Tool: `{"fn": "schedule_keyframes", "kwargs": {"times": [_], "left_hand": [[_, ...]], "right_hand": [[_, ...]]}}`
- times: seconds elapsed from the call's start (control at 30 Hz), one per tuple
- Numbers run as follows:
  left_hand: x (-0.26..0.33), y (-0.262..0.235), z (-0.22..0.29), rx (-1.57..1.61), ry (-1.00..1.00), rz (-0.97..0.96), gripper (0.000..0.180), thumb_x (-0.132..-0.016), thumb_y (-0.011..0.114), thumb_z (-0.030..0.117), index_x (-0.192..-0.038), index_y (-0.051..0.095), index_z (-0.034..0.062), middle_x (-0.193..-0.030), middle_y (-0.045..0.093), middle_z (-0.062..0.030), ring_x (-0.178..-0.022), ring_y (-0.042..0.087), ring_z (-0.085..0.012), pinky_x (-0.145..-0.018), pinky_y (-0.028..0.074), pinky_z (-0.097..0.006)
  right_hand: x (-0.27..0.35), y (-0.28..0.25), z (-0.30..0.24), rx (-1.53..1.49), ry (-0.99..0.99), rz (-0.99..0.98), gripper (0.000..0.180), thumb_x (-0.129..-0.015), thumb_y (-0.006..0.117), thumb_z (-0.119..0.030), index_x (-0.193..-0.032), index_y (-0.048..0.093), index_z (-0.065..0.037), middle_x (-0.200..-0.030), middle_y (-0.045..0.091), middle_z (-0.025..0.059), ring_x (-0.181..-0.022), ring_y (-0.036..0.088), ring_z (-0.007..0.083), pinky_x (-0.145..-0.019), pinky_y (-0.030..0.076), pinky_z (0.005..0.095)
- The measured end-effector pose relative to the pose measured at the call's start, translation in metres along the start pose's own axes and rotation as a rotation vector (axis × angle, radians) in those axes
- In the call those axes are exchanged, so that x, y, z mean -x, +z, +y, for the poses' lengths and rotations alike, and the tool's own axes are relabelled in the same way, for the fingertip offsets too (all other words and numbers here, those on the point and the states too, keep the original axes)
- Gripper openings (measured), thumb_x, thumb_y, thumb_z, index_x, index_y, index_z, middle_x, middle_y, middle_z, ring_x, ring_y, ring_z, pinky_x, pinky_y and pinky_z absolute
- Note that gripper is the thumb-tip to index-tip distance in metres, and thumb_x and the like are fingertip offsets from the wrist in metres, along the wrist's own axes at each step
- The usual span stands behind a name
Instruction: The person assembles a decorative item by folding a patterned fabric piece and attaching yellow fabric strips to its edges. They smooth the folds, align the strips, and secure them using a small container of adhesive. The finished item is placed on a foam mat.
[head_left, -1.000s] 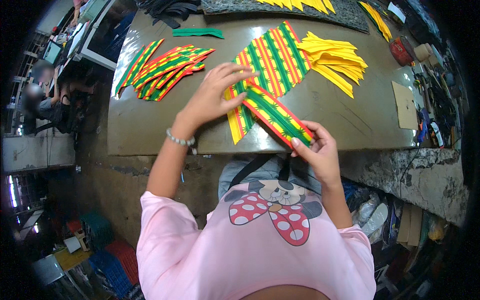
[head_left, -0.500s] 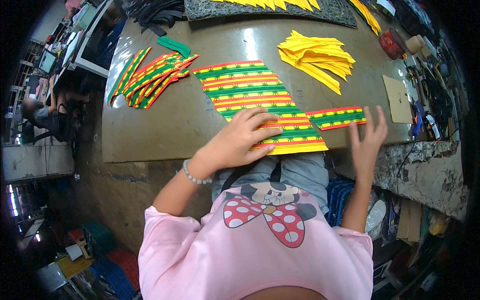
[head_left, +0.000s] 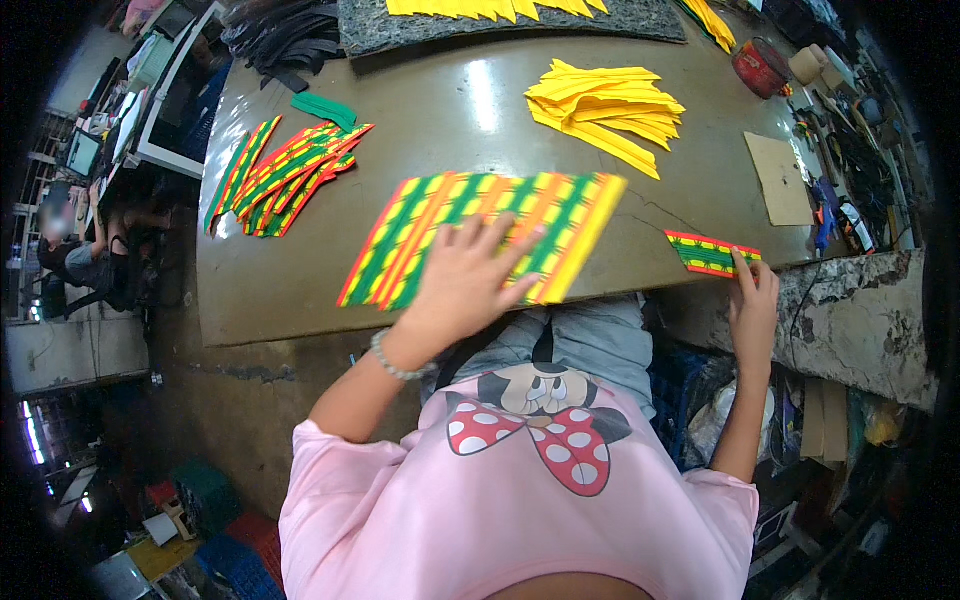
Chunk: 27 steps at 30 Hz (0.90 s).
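Note:
Under my left hand (head_left: 475, 270) lies a slanted panel (head_left: 400, 215) striped in green, yellow, orange and red with a dark leaf-like print. My left fingers are spread flat on it, and its plain yellow edge (head_left: 592, 235) faces right. At the right, a short strip (head_left: 708, 252) in the same pattern lies near the table's front edge. My right hand (head_left: 755, 295) has its fingers closed over the strip's right end; my thumb is hidden. A pile of matching strips (head_left: 300, 180) rests at the left, with a green piece (head_left: 324, 110) behind it.
The table (head_left: 270, 300) also bears a pile of yellow strips (head_left: 605, 105), a dark stone slab (head_left: 510, 30), black strips (head_left: 285, 45), a tan card (head_left: 778, 180) and a red tin (head_left: 760, 68). Tools crowd the right side. Another person (head_left: 75, 240) sits at the far left.
The panel has turned counterclockwise under my left hand, its yellow edge swinging from the front to the right. My right hand has closed on the short strip, which has shifted right.

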<state>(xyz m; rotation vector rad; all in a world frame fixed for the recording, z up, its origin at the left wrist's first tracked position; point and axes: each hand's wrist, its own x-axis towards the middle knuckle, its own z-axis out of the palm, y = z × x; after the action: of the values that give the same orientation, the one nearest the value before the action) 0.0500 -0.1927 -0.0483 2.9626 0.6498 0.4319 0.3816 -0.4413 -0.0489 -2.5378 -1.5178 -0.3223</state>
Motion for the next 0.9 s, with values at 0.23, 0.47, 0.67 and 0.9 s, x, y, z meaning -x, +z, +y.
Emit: {"fn": "schedule_keyframes", "kwargs": {"times": [0.23,0.47,0.67,0.9], "left_hand": [[0.021,-0.019,-0.038,-0.135,-0.292,0.068,0.053,-0.094,0.062,0.048,-0.136,0.063,0.0150,-0.121,0.058,-0.0107,-0.103,0.054,-0.0280,-0.085,0.043,-0.041],[-0.004,-0.034,-0.069,0.189,-0.242,0.111,0.040,-0.097,0.064,0.033,-0.128,0.066,0.0070,-0.118,0.062,-0.0142,-0.108,0.061,-0.0309,-0.092,0.049,-0.042],[-0.063,-0.024,-0.141,0.371,-0.204,0.108,0.027,-0.096,0.066,0.022,-0.117,0.072,0.0064,-0.111,0.066,-0.0141,-0.100,0.066,-0.0300,-0.088,0.053,-0.040],[-0.074,0.006,-0.153,0.308,-0.236,0.222,0.016,-0.090,0.068,0.025,-0.097,0.072,0.0116,-0.097,0.066,-0.0065,-0.094,0.066,-0.0276,-0.078,0.054,-0.040]], "right_hand": [[-0.008,-0.010,-0.004,0.051,0.200,-0.070,0.048,-0.076,0.062,0.012,-0.120,0.062,-0.007,-0.117,0.060,0.0144,-0.109,0.059,0.0376,-0.090,0.051,0.0463],[-0.037,-0.031,-0.057,-0.857,0.354,0.331,0.027,-0.090,0.072,-0.004,-0.114,0.063,-0.001,-0.103,0.071,0.0086,-0.094,0.068,0.0184,-0.077,0.054,0.0316],[-0.136,0.021,-0.164,-1.939,0.389,-0.120,0.032,-0.093,0.074,-0.010,-0.122,0.061,-0.003,-0.110,0.069,0.0051,-0.098,0.068,0.0136,-0.084,0.061,0.0308],[-0.225,0.055,-0.238,-1.184,-0.399,0.205,0.025,-0.093,0.073,-0.015,-0.113,0.072,0.001,-0.113,0.074,0.0106,-0.105,0.070,0.0208,-0.097,0.051,0.0313]]}}
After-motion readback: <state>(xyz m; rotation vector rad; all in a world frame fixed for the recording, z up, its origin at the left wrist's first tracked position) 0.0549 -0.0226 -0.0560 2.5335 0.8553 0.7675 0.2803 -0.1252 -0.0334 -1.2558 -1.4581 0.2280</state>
